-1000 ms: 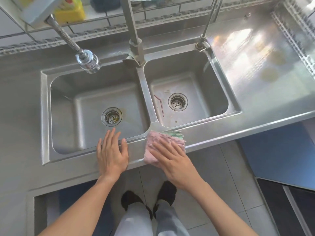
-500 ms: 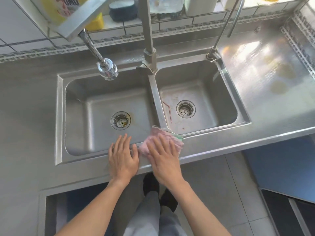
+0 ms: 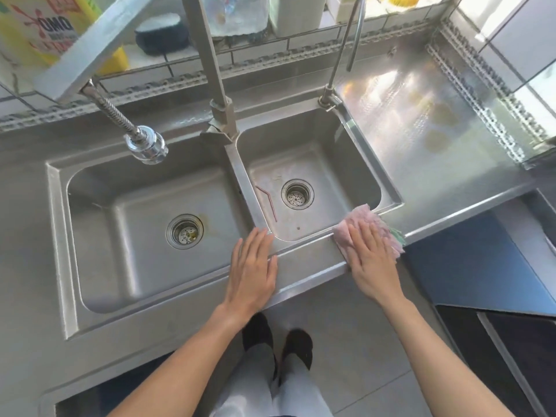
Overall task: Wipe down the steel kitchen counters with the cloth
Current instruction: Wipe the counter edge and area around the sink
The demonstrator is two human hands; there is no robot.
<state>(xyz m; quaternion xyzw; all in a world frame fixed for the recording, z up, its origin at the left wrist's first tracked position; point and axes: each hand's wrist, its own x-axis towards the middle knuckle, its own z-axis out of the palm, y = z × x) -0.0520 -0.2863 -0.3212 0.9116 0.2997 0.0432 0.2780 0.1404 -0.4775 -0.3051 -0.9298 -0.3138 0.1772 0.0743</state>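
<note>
Now the right hand [image 3: 371, 260] lies flat, fingers straight and together, pressing the pink cloth [image 3: 365, 227] onto the steel bench [image 3: 304, 266] at the right basin's front corner. Left hand [image 3: 252, 269] rests open-palmed on the front rim, no grip on anything, fingertips at the divider.

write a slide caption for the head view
Right hand presses pink cloth on the sink's front rim; left hand rests flat beside it.
</note>
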